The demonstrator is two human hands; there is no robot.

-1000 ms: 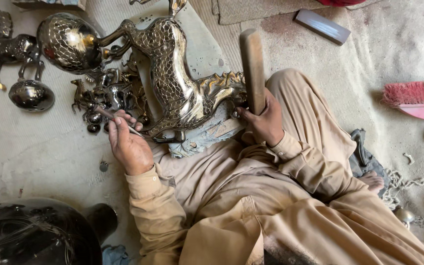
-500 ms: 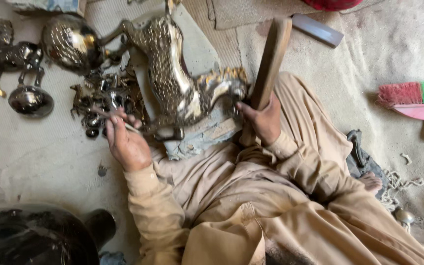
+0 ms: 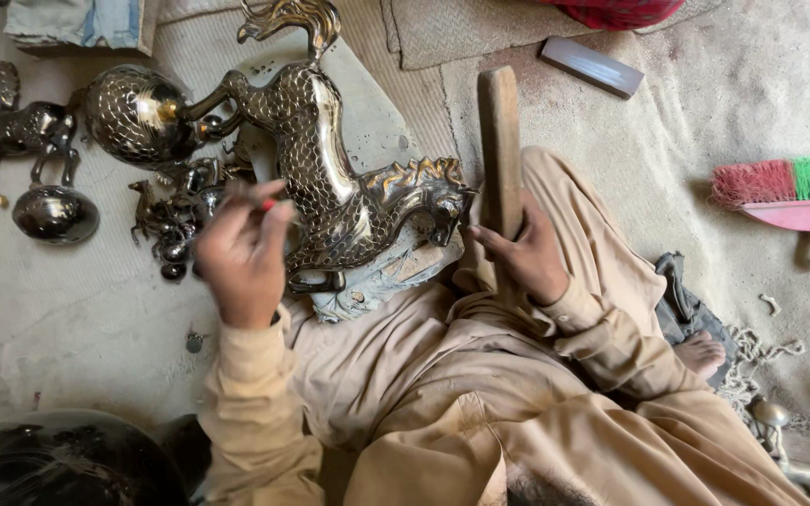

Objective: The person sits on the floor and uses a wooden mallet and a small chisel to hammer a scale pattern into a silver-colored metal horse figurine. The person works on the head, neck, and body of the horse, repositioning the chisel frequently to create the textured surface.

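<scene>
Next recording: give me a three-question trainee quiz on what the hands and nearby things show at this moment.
1. True or false: the right hand grips a flat brown wooden mallet.
2. Which hand holds the thin red-tipped tool at the shiny patterned brass horse figure?
3. The pink-handled brush with red and green bristles lies on: A) the person's right, B) the person's left.

Key: 1 true; 2 the left hand; 3 A.
</scene>
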